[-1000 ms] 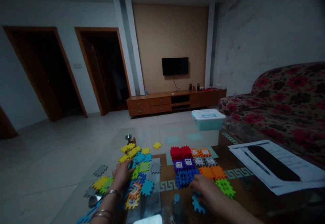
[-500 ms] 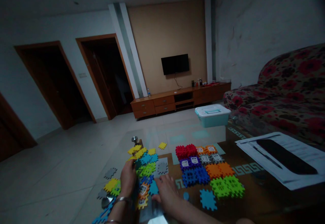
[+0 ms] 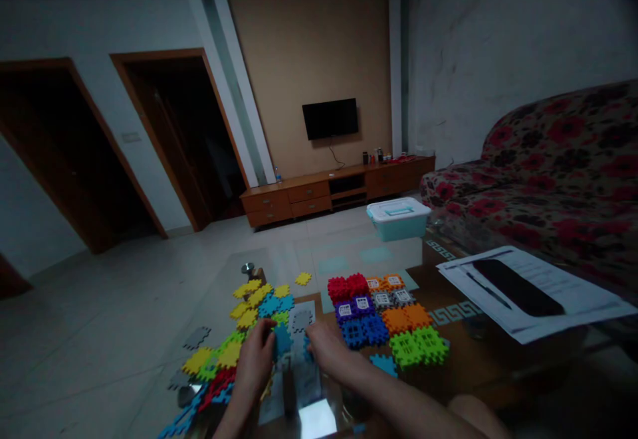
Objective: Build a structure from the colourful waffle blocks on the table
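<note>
My left hand (image 3: 256,356) is closed, its thumb and fingers at the edge of a blue interlocking tile (image 3: 282,341). Across a narrow gap, my right hand (image 3: 326,347) bends its fingers around another light blue tile (image 3: 306,348), mostly covered by them. Just beyond both hands a grey tile (image 3: 302,320) lies flat on the glass table. A loose spread of yellow tiles (image 3: 248,318), with blue and green ones, lies past my left hand. More green tiles (image 3: 232,345) and red tiles (image 3: 219,386) lie to its left, partly hidden by my forearm.
On the right stand paired stacks of tiles: red (image 3: 347,286), purple (image 3: 355,307), dark blue (image 3: 365,331), orange (image 3: 407,318) and green (image 3: 419,346). A lidded teal box (image 3: 399,220) is behind them. Papers (image 3: 528,323) carry a pen and a black case. A patterned sofa (image 3: 548,160) stands right.
The view has swung slightly to the right. My left hand has come back from the far yellow tiles to the blue tile. The right hand has moved slightly farther forward over the table.
</note>
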Action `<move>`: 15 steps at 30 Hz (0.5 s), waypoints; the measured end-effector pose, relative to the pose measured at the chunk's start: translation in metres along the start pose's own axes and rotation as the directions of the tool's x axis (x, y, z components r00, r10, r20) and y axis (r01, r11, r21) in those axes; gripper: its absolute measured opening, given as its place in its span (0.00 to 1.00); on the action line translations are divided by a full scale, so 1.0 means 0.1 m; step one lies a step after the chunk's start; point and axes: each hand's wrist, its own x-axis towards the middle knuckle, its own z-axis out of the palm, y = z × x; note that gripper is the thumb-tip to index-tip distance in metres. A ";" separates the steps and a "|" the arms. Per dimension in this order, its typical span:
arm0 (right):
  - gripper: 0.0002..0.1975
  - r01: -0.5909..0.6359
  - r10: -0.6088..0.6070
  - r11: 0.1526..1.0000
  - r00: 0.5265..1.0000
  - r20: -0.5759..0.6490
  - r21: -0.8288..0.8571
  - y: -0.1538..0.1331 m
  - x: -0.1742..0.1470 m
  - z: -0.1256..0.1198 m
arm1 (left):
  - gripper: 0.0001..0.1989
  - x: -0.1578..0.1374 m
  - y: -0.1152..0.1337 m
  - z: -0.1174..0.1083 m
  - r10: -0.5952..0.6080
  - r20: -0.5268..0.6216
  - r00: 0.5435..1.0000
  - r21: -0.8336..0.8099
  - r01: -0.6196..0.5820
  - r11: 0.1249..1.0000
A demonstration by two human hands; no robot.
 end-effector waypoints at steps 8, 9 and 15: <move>0.18 -0.053 0.038 0.994 0.988 -0.150 -0.100 0.72 -0.57 -0.79 | 0.11 -0.54 0.30 0.70 0.210 0.377 0.902 -0.128 -0.174 0.976; 0.18 -0.051 0.038 0.995 0.988 -0.149 -0.084 0.80 -0.64 -0.83 | 0.12 -0.59 0.32 0.77 0.225 0.395 0.891 -0.132 -0.187 0.973; 0.19 -0.056 0.057 0.998 0.998 0.039 -0.035 0.93 -0.80 -0.81 | 0.20 -0.69 0.41 0.90 0.169 0.496 0.852 0.020 -0.205 0.979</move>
